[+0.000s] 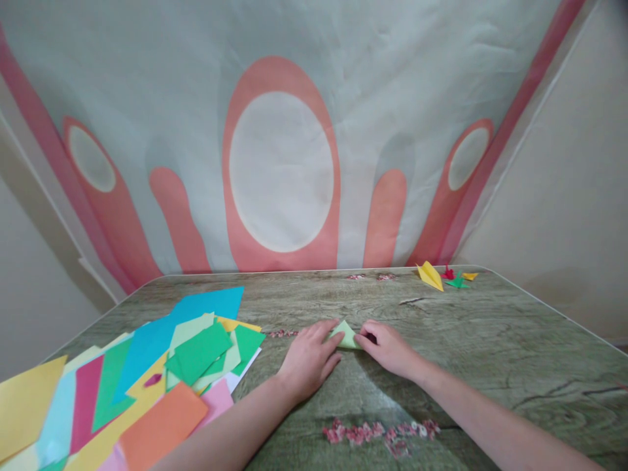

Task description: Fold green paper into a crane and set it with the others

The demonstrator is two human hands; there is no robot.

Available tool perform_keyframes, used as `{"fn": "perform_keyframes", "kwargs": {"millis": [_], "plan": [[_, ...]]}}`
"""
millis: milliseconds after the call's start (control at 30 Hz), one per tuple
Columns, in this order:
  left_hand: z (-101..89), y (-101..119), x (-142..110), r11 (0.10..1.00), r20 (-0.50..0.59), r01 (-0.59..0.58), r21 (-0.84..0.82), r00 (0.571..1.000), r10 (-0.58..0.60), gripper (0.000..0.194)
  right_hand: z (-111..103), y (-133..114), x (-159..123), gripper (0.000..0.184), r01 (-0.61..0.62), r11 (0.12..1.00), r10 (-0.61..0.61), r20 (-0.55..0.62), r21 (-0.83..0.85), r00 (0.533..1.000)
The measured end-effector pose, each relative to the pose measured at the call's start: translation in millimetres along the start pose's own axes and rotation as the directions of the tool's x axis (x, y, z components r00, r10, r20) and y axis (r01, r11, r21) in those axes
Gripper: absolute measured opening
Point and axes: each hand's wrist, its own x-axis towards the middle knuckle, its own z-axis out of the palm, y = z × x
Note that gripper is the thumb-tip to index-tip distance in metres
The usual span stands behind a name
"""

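Observation:
A small light green sheet of folded paper [346, 335], roughly triangular with its point facing away from me, lies on the wood-patterned table between my two hands. My left hand [311, 358] covers the paper's left corner, its fingers pressing and holding it down. At the opposite corner, my right hand [387, 348] pinches the paper between thumb and curled fingers. Both side corners of the paper are partly hidden under the fingertips.
A spread pile of coloured paper sheets [199, 352] covers the table's left side, close to my left forearm. At the far right are a yellow paper plane [430, 276], a green folded paper figure [456, 281] and a red one [448, 273]. A patterned backdrop [353, 216] hangs behind.

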Motion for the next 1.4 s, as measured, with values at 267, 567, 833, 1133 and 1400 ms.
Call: {"fn": "perform_keyframes", "kwargs": {"millis": [267,567,833,1133,1400], "plan": [[0.2,6,-2,0.990,0.095,-0.098,-0.100,0.990,0.108,0.054,0,-3,0,0.020,0.013,1.000,-0.013,-0.011,-0.023,1.000],[7.8,4,-3,0.996,0.047,-0.028,-0.080,0.998,0.032,0.038,0,-2,-1,0.018,0.018,0.998,-0.020,-0.038,-0.058,0.999],[7.6,3,-3,0.997,0.051,0.002,-0.083,0.999,0.002,0.037,3,0,-1,0.019,0.001,0.998,-0.006,-0.069,-0.071,0.998],[11.4,-5,-2,0.988,0.026,0.024,-0.152,0.999,-0.021,0.033,4,1,-4,0.021,-0.004,1.000,0.004,-0.062,-0.003,0.998],[18.3,-13,4,0.978,-0.036,0.002,-0.210,0.999,-0.010,0.030,7,0,-2,0.019,-0.021,1.000,0.021,-0.068,0.005,0.997]]}}
